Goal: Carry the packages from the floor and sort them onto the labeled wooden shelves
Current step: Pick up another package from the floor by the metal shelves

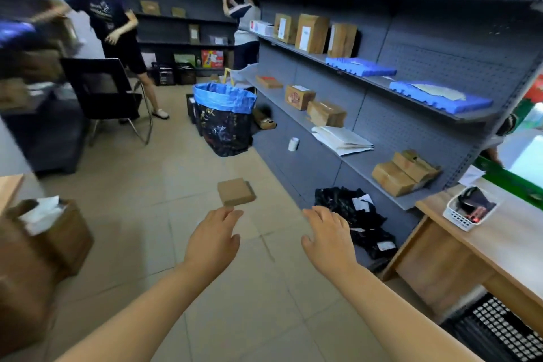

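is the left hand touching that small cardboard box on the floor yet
Cannot tell. In the head view the left hand reaches toward the small cardboard box, and its fingers meet the box's near edge in the image, but one view cannot separate contact from overlap.

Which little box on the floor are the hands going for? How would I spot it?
Find the tiled floor in the aisle beside the long grey shelves. Just beyond the left hand lies a small flat cardboard box. It is alone on bare tiles, unlike the black plastic bags heaped against the shelves.
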`<state>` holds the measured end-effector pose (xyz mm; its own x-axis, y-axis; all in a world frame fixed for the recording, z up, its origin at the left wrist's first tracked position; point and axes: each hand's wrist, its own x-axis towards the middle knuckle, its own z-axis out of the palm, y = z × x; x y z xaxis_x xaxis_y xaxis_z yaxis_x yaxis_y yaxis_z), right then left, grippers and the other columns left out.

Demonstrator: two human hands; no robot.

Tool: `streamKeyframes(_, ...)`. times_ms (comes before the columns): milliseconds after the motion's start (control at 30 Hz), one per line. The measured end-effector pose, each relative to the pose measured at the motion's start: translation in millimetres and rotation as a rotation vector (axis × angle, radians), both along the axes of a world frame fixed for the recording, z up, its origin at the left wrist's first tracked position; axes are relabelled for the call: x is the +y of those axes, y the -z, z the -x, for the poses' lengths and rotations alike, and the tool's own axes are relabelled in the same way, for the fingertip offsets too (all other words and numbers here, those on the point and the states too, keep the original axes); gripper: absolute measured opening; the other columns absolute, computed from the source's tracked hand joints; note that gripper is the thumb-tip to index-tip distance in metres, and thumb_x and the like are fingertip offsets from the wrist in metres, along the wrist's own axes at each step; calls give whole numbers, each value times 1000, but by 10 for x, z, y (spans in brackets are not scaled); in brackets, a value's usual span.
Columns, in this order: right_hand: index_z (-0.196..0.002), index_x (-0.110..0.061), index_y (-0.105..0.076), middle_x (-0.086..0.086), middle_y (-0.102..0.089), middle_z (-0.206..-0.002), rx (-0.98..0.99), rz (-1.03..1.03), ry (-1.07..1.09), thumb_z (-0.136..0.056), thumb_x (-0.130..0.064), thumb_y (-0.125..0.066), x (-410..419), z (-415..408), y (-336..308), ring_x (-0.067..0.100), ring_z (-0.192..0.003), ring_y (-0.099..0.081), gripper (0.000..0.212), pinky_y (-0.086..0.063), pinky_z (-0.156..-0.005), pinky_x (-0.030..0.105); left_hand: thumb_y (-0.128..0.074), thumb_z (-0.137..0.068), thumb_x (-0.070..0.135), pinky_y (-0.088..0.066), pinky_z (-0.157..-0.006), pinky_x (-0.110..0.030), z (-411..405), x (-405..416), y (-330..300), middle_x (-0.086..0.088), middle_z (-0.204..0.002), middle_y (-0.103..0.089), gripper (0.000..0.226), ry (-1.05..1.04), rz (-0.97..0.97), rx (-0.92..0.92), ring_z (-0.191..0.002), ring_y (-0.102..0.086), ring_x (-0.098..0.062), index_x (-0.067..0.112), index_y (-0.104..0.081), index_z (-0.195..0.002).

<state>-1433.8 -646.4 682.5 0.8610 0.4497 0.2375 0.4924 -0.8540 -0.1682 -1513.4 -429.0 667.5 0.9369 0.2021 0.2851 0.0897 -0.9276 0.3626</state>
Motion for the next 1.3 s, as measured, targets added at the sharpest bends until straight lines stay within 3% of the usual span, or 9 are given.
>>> streamKeyframes(533,-137,-19,-39,1,-42,-137,123,32,-45,-89,-23,-48,1791,-2465,149,24,-125,-40,49,-21,-109,34,-51,-87,18,-44,-93,-34,-2343,1852,211,-2,-141,-44,51,-89,24,90,-128,-40,-23,19,-42,-136)
streamKeyframes(933,-138,-21,-40,1,-46,-134,219,107,6,-89,-23,-49,2574,-4121,418,23,-122,-44,49,-26,-107,34,-52,-86,19,-42,-93,-34,-3928,2750,540,-3,-139,-45,49,-107,71,198,-125,-43,-24,17,-44,-135)
streamKeyframes(1300,-135,-20,-42,2,-45,-136,301,83,-63,-90,-23,-49,3398,-6144,640,25,-120,-47,46,-32,-104,35,-49,-88,20,-43,-94,-33,-5710,3457,607,-1,-142,-43,49,-198,50,264,-128,-41,-22,19,-42,-136)
